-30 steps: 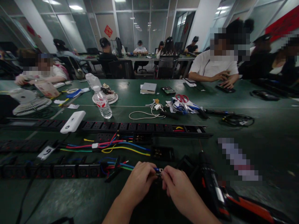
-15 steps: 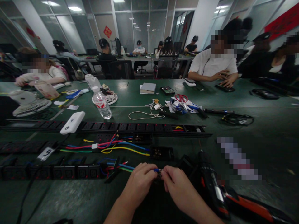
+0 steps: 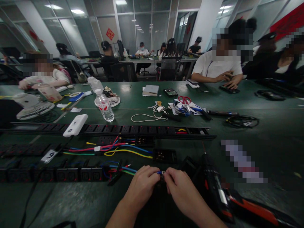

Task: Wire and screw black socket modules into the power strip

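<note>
My left hand (image 3: 144, 183) is closed round a blue wire (image 3: 129, 169), whose blue tip shows between my fingers. A green wire (image 3: 128, 173) runs into the same hand from the open end of the nearest black socket strip (image 3: 68, 174). Right beside it, my right hand (image 3: 177, 182) pinches a small metal piece (image 3: 163, 173) at the wire's tip; its exact kind is mostly hidden by my fingers. Below the hands a dark part is too shadowed to make out. A black and orange power drill (image 3: 213, 183) lies just right of my right forearm.
Two more socket strips lie behind, one with loose coloured wires and a black terminal box (image 3: 164, 155). A white power bank (image 3: 75, 125), water bottle (image 3: 104, 106), white cable (image 3: 144, 118), red-handled scissors (image 3: 184, 100) and fan (image 3: 33, 106) stand further back. People sit across the table.
Both hands stay almost in place at the blue wire's tip, fingers still closed. The whole view has shifted very slightly.
</note>
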`<control>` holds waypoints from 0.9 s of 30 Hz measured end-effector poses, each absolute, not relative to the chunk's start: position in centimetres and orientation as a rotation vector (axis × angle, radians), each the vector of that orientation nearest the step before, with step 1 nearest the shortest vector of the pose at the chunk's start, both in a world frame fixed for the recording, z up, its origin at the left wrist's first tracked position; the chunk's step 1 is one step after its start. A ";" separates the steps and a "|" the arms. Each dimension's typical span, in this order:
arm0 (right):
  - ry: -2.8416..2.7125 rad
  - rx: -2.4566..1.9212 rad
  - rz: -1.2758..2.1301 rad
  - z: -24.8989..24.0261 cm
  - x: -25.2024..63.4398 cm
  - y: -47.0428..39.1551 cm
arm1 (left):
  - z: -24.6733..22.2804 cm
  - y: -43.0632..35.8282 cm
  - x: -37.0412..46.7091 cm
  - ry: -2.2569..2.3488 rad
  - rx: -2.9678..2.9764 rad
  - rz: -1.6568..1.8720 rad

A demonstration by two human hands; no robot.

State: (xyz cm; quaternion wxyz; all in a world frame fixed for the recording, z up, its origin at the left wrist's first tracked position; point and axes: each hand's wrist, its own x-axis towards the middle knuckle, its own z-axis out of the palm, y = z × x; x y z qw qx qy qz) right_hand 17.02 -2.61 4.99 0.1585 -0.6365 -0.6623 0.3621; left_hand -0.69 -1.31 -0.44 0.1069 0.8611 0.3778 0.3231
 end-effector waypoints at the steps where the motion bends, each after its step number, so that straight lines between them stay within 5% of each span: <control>1: -1.894 -1.825 1.033 5.0 17.0 -2.6 | -0.5 -1.3 -0.7 1.111 2.526 0.954; 13: -1.909 -1.848 0.949 4.7 16.8 -2.7 | 0.9 -1.7 -0.9 1.199 2.215 0.800; 27: -1.936 -1.875 0.893 4.6 16.7 -2.7 | 4.8 1.0 -1.0 1.169 2.063 0.138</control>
